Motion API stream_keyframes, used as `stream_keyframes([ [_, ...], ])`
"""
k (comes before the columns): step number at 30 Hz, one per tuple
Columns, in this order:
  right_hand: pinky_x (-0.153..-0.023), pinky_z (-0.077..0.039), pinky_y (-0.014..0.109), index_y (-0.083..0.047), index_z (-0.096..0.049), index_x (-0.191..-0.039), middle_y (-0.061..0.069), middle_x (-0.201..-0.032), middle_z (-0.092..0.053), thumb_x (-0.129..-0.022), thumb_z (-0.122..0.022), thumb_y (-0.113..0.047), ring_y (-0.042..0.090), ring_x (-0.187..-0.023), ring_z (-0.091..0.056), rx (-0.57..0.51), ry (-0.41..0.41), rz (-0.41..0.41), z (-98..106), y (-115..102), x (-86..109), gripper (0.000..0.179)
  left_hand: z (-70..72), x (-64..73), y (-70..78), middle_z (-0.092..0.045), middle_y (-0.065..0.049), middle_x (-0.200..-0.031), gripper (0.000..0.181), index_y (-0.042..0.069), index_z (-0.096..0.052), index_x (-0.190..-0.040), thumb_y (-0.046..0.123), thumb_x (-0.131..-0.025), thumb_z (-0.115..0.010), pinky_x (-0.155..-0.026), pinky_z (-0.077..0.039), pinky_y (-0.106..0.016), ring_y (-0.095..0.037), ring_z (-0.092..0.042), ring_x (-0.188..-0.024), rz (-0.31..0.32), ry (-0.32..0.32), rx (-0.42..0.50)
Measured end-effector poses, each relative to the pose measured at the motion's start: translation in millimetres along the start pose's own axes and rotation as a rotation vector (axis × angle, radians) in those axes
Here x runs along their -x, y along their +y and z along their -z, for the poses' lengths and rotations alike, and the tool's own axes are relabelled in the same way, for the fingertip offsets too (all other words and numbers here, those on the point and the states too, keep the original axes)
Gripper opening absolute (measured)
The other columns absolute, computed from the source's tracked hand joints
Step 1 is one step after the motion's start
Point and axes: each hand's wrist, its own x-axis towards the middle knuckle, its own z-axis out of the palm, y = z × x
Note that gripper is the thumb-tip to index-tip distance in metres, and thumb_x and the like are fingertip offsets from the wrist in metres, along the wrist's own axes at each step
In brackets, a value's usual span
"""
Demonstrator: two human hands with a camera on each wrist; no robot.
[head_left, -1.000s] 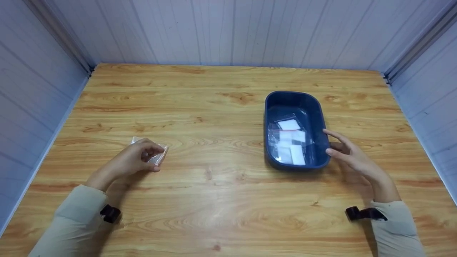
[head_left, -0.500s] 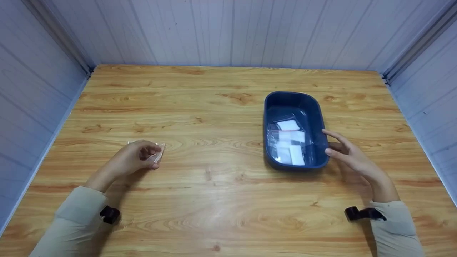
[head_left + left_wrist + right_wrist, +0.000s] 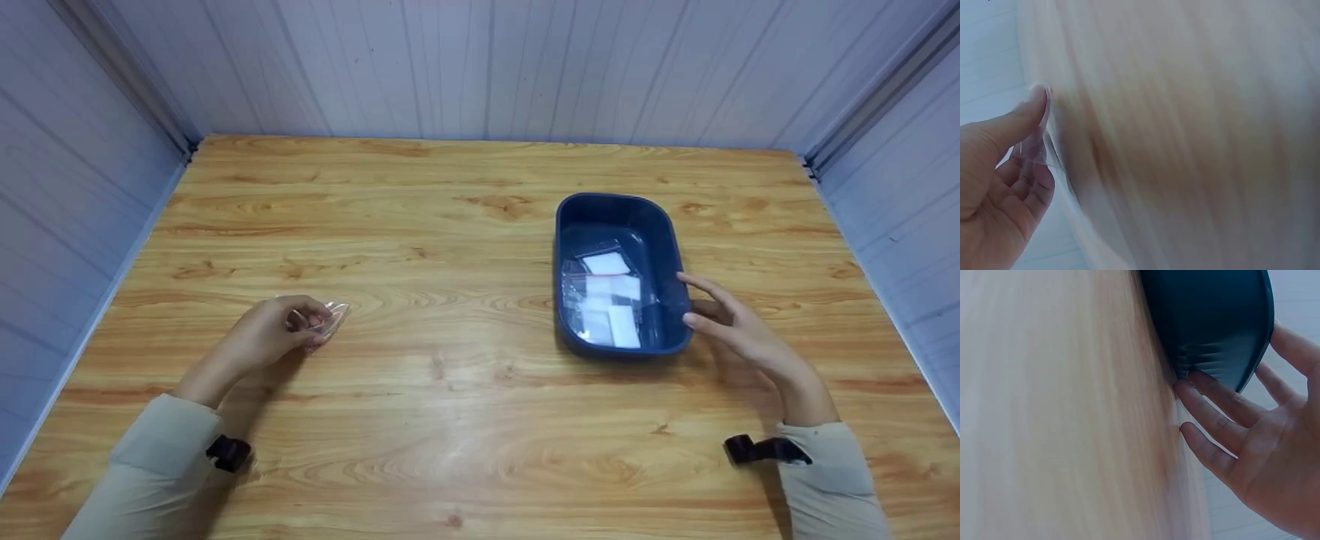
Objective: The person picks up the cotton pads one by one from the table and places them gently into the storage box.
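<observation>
On the left of the table, my left hand [image 3: 274,334] pinches a small clear plastic bag [image 3: 337,313] between thumb and fingers. Its thin film [image 3: 1036,153] also shows between thumb and fingers in the left wrist view, low near the tabletop. My right hand [image 3: 739,330] touches the right side of a dark blue plastic bin [image 3: 624,348], index fingertip and thumb at its rim. In the right wrist view the fingers [image 3: 1216,422] of that hand lie fairly straight and spread against the bin's outer wall.
Inside the bin lie several clear zip bags with white pieces [image 3: 624,327], one with a red strip along its top. The wood-grain table [image 3: 450,420] is bounded by pale panels [image 3: 480,71] at the back and both sides.
My left hand has shifted slightly left, its thumb drawn in toward the fingers, and the bag has turned and crumpled in its grip. My right hand and the bin stay in place.
</observation>
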Motion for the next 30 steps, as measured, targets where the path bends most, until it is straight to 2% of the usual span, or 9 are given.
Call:
stream_keyframes([
  [5, -0.094, -0.043, 0.015, -0.015, -0.028, -0.157, 0.021, -0.159, -0.024, -0.104, -0.053, -0.016, 0.027, -0.135, -0.041, 0.004, -0.003, -0.001, -1, -2, 0.0, 0.058, 2.7, 1.2, 5.1, -0.069, -0.009, -0.093, 0.020, 0.001, -0.070, -0.107, 0.004, -0.087, -0.075, -0.076, -0.051, -0.038, -0.025, -0.063, -0.086, -0.019, 0.041, -0.020],
  [13, -0.092, -0.044, 0.015, -0.017, -0.028, -0.157, 0.026, -0.153, -0.033, -0.104, -0.054, -0.017, 0.002, -0.121, -0.050, -0.004, 0.000, -0.006, 1, 0, 1.0, 0.059, 6.9, -1.9, 16.2, -0.068, -0.006, -0.090, 0.015, 0.004, -0.072, -0.103, 0.010, -0.089, -0.075, -0.072, -0.050, -0.028, -0.021, -0.062, -0.083, -0.042, 0.105, -0.001],
  [23, -0.093, -0.042, 0.014, -0.016, -0.029, -0.157, 0.027, -0.153, -0.031, -0.104, -0.053, -0.016, 0.000, -0.121, -0.049, 0.004, 0.006, 0.010, 0, 2, 0.3, 0.058, 0.0, -16.0, 32.1, -0.070, -0.008, -0.092, 0.010, 0.003, -0.072, -0.100, 0.006, -0.091, -0.072, -0.075, -0.048, -0.038, -0.023, -0.061, -0.085, -0.033, 0.126, -0.003],
  [30, -0.093, -0.042, 0.014, -0.018, -0.028, -0.157, 0.027, -0.154, -0.030, -0.104, -0.053, -0.017, 0.001, -0.122, -0.048, -0.005, 0.004, -0.005, 0, 2, 0.7, 0.059, -5.0, -25.9, 42.4, -0.069, -0.007, -0.089, 0.009, 0.005, -0.073, -0.097, 0.009, -0.090, -0.074, -0.075, -0.047, -0.037, -0.022, -0.060, -0.083, -0.061, 0.137, 0.012],
])
